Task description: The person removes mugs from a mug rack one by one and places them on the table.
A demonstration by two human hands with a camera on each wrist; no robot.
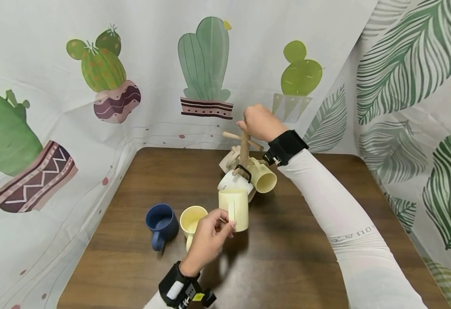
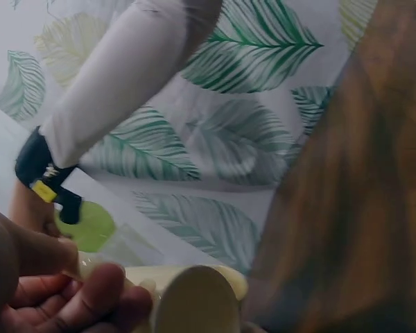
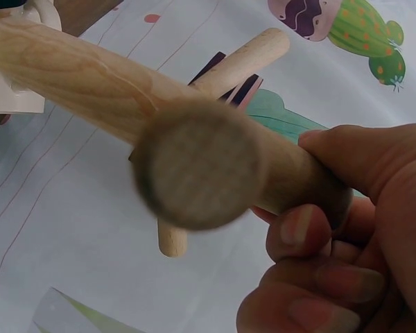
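Note:
My left hand [image 1: 209,235] pinches the handle of a pale yellow mug [image 1: 240,209], held upright above the table in front of the mug tree. In the left wrist view the thumb and fingertips meet beside the pale mug [image 2: 197,305], partly cut off below. The right hand [image 1: 261,122] grips the top of the wooden mug tree [image 1: 244,150]; in the right wrist view its fingers curl round the post [image 3: 69,80]. On the tree's lower pegs hang a yellow mug [image 1: 264,177], a white mug with a black handle [image 1: 231,181] and a beige mug [image 1: 229,162].
Left of the left hand, a dark blue mug [image 1: 159,218] and another yellow mug [image 1: 191,218] stand on the brown wooden table [image 1: 132,262]. Bare upper pegs [image 1: 231,134] stick out below the right hand. A patterned curtain [image 1: 152,77] hangs behind the table.

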